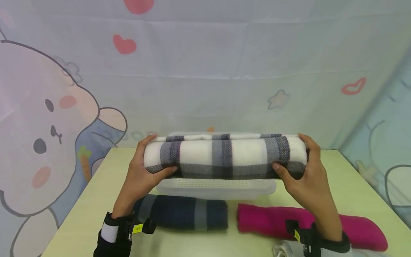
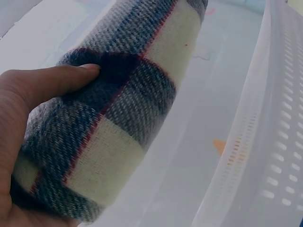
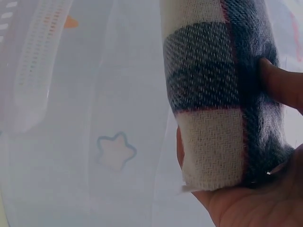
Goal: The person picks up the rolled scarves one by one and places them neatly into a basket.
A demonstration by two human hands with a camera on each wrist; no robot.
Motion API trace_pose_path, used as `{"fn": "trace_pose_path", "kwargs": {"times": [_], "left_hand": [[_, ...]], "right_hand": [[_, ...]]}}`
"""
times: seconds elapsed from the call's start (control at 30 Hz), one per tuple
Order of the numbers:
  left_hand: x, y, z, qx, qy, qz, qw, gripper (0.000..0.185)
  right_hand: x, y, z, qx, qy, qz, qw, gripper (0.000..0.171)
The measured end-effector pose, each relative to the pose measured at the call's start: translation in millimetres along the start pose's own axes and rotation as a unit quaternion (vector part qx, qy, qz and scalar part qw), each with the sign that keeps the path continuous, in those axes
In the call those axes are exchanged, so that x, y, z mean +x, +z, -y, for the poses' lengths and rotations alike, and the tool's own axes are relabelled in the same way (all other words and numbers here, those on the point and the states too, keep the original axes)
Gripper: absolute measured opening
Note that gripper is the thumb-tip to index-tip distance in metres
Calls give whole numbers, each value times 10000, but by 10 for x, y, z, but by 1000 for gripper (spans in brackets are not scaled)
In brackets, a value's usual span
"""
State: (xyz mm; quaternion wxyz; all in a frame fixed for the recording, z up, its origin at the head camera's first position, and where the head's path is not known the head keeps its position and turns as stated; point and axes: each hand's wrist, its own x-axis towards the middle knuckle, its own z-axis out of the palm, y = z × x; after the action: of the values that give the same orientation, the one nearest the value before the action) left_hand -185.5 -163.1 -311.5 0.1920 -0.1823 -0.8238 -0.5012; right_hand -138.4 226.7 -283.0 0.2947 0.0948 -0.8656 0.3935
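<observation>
Both hands hold up a rolled plaid scarf (image 1: 205, 157), white with grey and dark navy bands, level above the table. My left hand (image 1: 144, 175) grips its left end, thumb across the near face. At the other end my right hand (image 1: 305, 178) does the same, its fingers wrapped behind the roll. In the left wrist view, the left thumb presses into a dark check of the scarf (image 2: 128, 109). The right wrist view has the palm under the scarf's end (image 3: 213, 146). A white perforated plastic basket (image 1: 215, 193) stands behind and below the roll, partly hidden by it.
On the pale table (image 1: 93, 200) lie a navy roll with grey stripes (image 1: 174, 212) at left and a magenta roll (image 1: 263, 217) at right. A pale fringed roll (image 1: 284, 248) shows at the bottom right, partly behind the right wrist. A printed cloth backdrop (image 1: 208, 53) hangs behind.
</observation>
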Motion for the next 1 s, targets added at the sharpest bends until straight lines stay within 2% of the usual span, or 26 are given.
{"fn": "trace_pose_path", "kwargs": {"times": [0.27, 0.57, 1.0], "left_hand": [[-19, 22, 30, -138, 203, -140, 9996, 98], [-23, 40, 41, -49, 283, -249, 9993, 98], [-30, 59, 57, -118, 392, -460, 9981, 98]], "right_hand": [[-8, 47, 28, 31, -8, -153, 9999, 94], [-31, 90, 29, 99, -42, -242, 9996, 94], [-54, 151, 55, 147, 265, -523, 9982, 93]]}}
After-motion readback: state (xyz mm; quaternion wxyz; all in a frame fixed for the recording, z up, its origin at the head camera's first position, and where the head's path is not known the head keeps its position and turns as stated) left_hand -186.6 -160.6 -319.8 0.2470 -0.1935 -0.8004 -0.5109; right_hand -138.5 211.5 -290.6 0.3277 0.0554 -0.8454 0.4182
